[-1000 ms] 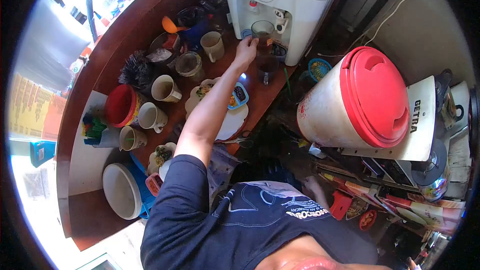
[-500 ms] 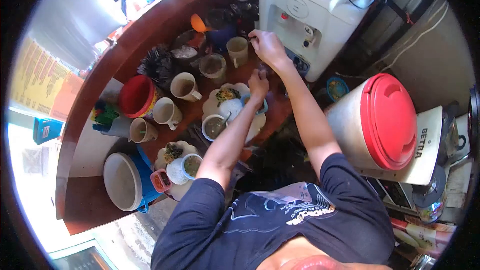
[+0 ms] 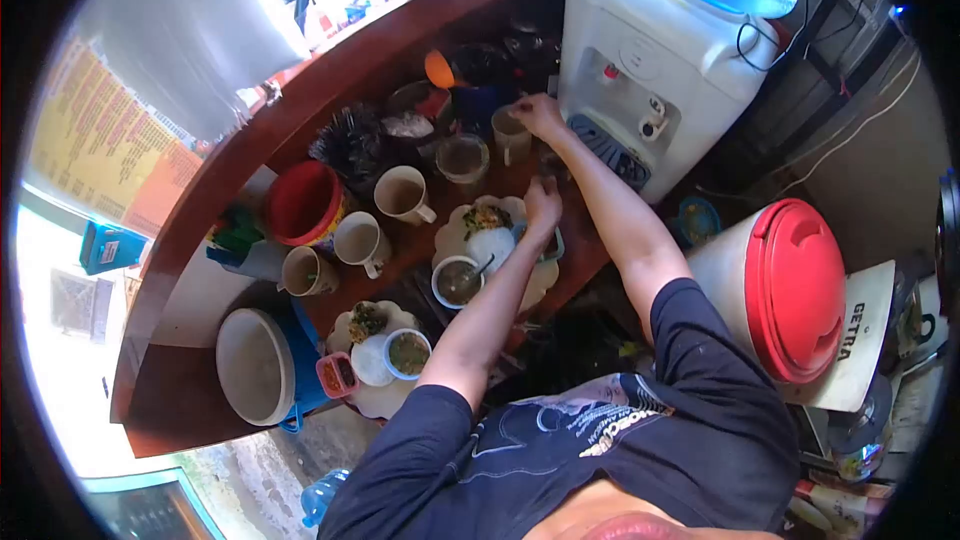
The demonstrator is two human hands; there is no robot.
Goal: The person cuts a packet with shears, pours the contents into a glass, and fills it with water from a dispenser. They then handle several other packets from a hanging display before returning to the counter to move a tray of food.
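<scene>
My right hand (image 3: 540, 118) is at the rim of a beige mug (image 3: 512, 145), its fingers closed in a pinch. What it holds, if anything, is too small to make out. Just below it, my left hand (image 3: 543, 205) is closed beside a dim, clear-looking object I cannot identify. Under my left forearm lies a scalloped plate (image 3: 540, 285) with white rice (image 3: 490, 248), chopped greens (image 3: 487, 218) and a bowl of soup (image 3: 458, 283) with a spoon in it. A second plate nearer me bears rice (image 3: 373, 360), another soup bowl (image 3: 409, 353) and a small red sauce dish (image 3: 337, 375).
A white water dispenser (image 3: 640, 70) stands at the back right. Several mugs, including a beige mug (image 3: 403, 194), and a red tub (image 3: 304, 203) line the curved wooden counter (image 3: 190, 230). A red-lidded container (image 3: 800, 290) is at the right, a blue bucket (image 3: 310, 370) at the left.
The view has shifted, so the counter items appear farther right and lower. My right hand is now over the mug's rim instead of to its right. My left hand stays close below.
</scene>
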